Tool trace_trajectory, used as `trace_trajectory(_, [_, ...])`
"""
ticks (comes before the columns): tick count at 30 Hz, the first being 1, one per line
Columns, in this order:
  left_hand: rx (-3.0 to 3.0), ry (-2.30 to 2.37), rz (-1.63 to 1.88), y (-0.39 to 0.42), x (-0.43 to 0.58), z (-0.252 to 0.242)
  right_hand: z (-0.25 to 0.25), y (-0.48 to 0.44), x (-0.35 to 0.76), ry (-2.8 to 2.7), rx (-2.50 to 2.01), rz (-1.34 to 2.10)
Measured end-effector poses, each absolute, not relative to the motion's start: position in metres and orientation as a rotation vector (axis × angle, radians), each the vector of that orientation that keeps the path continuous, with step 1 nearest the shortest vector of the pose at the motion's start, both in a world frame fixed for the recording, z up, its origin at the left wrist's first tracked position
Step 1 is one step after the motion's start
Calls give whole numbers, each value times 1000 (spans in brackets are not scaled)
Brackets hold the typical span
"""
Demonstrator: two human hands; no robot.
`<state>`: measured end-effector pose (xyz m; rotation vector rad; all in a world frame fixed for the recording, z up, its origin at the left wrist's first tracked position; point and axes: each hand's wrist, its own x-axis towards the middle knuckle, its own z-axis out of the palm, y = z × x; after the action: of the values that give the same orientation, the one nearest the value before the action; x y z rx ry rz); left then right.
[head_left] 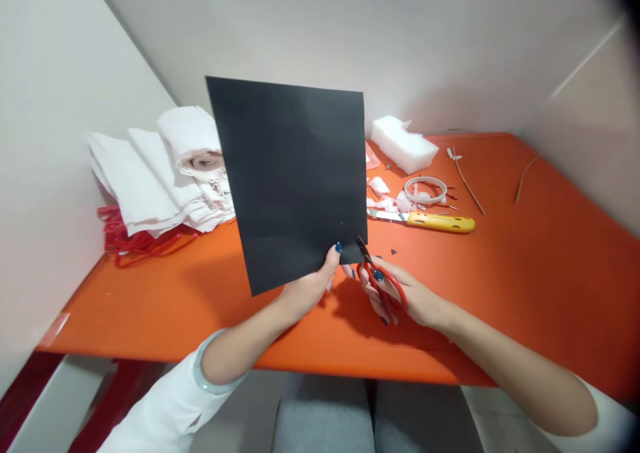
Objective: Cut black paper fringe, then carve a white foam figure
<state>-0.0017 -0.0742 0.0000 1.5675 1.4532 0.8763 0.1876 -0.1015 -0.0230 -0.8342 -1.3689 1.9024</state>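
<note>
A large sheet of black paper (295,179) stands tilted up above the table, pinched at its lower edge by my left hand (313,283). The thumb lies on the near face and the other fingers are mostly behind the sheet. My right hand (387,289) grips red-handled scissors (395,293), fingers in the loops. Their dark blades meet the sheet's lower right corner. A small dark paper scrap (393,251) lies on the table just right of the blades.
Folded white sheets (145,179) and a white roll (193,136) lie at left over red ribbon (117,233). Behind my right hand are a yellow-handled knife (440,222), a tape ring (425,189), white foam (405,145) and scraps. Walls border the orange table (500,293).
</note>
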Motion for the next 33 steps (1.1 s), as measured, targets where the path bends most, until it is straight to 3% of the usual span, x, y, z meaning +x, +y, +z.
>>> trace_trajectory(11, [1677,1377,678,-89,7,18,-22,-104,188,-1411,-832,1815])
trace_trajectory(25, [1755,1296,743,-88,-2,5,-20,-103,189,-1415,-835,1788])
trace_trajectory(29, [1642,1246,902,-65,-17,-9,-14,-96,207,-1487,-929,1595])
trace_trajectory(33, [1203,1238,1218,-30,-33,-19,-8,-85,233,-1751,-1256,1158])
